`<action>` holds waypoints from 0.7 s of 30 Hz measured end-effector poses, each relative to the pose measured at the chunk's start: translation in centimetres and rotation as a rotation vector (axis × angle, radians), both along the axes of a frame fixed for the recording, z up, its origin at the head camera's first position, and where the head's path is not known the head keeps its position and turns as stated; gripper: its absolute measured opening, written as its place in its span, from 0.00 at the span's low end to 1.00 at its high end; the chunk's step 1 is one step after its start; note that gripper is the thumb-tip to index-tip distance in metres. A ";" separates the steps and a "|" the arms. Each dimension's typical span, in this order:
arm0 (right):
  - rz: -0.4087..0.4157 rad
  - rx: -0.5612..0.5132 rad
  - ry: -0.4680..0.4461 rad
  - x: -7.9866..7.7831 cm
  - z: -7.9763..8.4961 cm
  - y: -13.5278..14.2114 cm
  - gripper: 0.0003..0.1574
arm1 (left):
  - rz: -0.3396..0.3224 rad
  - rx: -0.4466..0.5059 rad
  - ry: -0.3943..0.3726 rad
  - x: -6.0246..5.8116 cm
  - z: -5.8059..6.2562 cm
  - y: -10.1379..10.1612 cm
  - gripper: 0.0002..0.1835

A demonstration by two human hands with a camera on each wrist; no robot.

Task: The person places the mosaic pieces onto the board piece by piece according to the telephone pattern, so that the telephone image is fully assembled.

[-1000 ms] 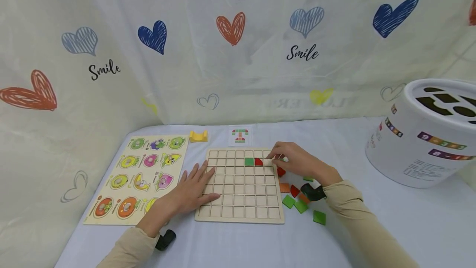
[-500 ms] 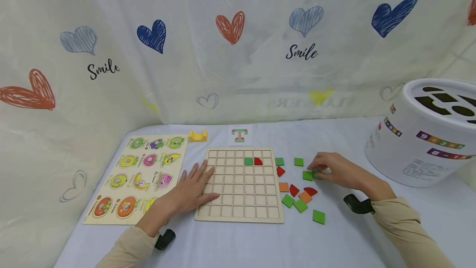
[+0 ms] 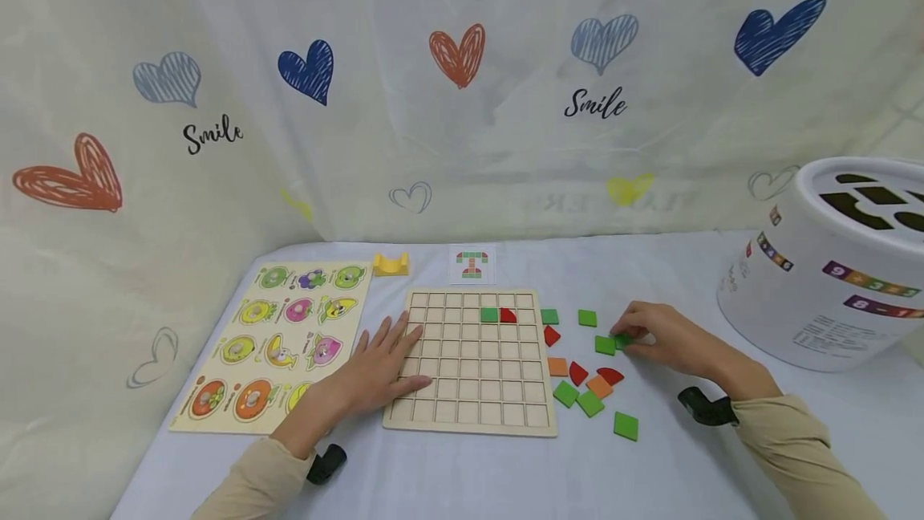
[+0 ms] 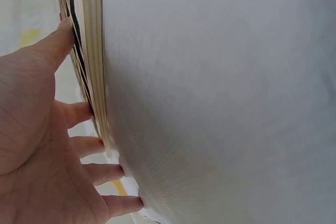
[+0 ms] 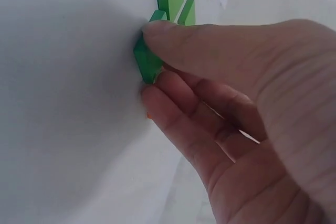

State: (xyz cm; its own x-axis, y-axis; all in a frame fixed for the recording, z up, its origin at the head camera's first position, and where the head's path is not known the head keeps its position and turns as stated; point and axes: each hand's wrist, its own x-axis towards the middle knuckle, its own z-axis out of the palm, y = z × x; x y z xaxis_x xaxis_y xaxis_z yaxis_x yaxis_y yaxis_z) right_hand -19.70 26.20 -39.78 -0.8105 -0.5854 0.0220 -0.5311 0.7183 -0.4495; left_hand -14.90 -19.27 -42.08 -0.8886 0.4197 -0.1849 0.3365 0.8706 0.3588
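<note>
A wooden grid board [image 3: 476,392] lies flat on the cloth, with a green square tile [image 3: 489,314] and a red quarter-circle tile [image 3: 508,315] side by side in its second row. My left hand [image 3: 371,371] rests with fingers spread over the board's left edge; in the left wrist view those straight fingers [image 4: 86,147] reach along the edges of wooden boards. Right of the board, my right hand [image 3: 667,339] pinches a green square tile [image 5: 147,61] between thumb and fingers, low over the cloth. Another green tile [image 3: 605,345] lies right beside it.
Several loose green, orange and red tiles [image 3: 590,403] lie along the board's right side. A fruit puzzle board [image 3: 241,315] is at left, partly under the left forearm. Behind stand a pattern card [image 3: 472,265] and a yellow block [image 3: 391,265]; a white bucket [image 3: 801,287] stands far right.
My right hand has left the board's upper right corner, moved right and closed its fingers on a green tile. The left hand stays put; the head view shifts slightly.
</note>
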 end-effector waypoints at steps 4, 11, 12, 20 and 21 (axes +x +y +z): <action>-0.006 -0.019 -0.016 0.1 0.0 0.4 0.16 | 0.000 0.005 -0.003 0.0 0.2 0.0 0.46; -0.018 -0.019 -0.022 0.2 -0.1 0.8 0.17 | -0.002 0.013 -0.003 0.1 0.3 0.0 0.46; -0.017 -0.019 -0.022 0.2 -0.1 0.8 0.17 | -0.003 0.012 -0.002 0.1 0.2 0.0 0.46; -0.010 -0.053 -0.032 0.0 0.1 1.3 0.14 | -0.011 0.012 0.005 0.1 0.1 0.0 0.46; -0.008 -0.057 -0.031 0.0 0.1 1.3 0.14 | -0.011 0.012 0.006 0.1 0.1 0.0 0.46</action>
State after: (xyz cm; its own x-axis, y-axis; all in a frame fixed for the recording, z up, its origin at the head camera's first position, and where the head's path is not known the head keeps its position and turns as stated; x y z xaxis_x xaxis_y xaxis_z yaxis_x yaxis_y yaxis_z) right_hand -19.69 27.54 -39.65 -0.8161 -0.5771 0.0303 -0.5104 0.6953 -0.5060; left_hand -14.83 -19.28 -41.95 -0.8851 0.4315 -0.1744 0.3483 0.8626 0.3669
